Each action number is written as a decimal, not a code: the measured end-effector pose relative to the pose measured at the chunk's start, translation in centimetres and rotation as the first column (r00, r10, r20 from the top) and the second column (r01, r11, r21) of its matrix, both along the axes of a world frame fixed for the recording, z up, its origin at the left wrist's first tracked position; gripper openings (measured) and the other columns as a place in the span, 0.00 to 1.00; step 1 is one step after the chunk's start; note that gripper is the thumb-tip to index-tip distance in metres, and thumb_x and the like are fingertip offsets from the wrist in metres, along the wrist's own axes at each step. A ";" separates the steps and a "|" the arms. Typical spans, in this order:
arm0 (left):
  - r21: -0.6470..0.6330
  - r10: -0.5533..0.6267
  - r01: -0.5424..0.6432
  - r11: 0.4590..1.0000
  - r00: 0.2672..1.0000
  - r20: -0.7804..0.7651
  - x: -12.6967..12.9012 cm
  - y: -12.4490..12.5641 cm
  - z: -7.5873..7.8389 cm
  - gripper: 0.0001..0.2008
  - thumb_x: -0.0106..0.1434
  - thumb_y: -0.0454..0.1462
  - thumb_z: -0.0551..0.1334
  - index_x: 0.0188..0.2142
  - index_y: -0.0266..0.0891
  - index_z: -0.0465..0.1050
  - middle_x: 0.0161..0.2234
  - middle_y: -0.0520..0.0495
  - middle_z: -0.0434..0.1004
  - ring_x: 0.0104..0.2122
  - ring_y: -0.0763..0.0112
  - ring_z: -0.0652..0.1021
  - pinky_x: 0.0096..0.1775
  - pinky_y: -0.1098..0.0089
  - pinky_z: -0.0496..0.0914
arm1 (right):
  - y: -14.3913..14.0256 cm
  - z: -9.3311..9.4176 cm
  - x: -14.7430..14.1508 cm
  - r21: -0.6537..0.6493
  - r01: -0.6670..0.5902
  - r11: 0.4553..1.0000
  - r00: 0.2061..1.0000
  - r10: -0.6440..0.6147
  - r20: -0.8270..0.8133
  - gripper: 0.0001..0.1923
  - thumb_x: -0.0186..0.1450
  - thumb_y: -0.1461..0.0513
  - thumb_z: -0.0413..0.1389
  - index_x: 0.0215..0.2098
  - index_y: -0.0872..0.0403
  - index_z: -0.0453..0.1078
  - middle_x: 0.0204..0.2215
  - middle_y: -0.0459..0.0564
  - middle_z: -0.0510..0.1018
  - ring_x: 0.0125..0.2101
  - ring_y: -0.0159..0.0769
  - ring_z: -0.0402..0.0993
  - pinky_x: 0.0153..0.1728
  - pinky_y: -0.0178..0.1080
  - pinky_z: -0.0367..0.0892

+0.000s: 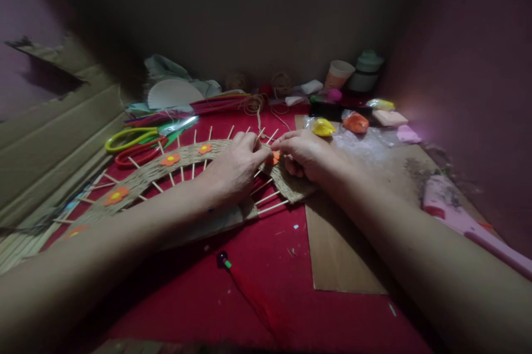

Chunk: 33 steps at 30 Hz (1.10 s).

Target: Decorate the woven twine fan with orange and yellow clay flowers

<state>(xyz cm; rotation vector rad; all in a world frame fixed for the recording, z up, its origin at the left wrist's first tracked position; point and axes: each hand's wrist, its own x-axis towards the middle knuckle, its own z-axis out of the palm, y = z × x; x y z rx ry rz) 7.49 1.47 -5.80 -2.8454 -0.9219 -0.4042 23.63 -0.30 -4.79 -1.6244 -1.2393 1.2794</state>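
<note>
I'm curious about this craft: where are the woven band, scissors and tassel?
Woven band point(188, 154): head view, on its upper face.
Scissors point(178, 126): head view, on the metal blades.
Tassel point(250, 288): head view, on the red strands.

Left hand point(241, 163) and right hand point(305, 154) curl close together.

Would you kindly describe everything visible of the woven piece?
The woven piece is curved and tan, seemingly twine, worked across pale sticks that spread beyond both edges. Orange flowers with yellow centres dot it. It lies mostly over the red tabletop; the left hand covers part, the right hand is at one flower.
</note>
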 end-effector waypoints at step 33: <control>0.014 0.018 -0.019 1.000 0.999 0.027 -1.6 -0.2 1.7 0.12 0.57 0.30 0.53 0.38 0.35 0.72 0.33 0.44 0.63 0.33 0.65 0.65 0.32 0.67 0.63 | -0.5 0.5 -0.7 -0.011 0.063 0.998 0.998 -0.063 0.000 0.04 0.57 0.68 0.56 0.32 0.57 0.69 0.04 0.37 0.58 0.05 0.24 0.52 0.09 0.30 0.43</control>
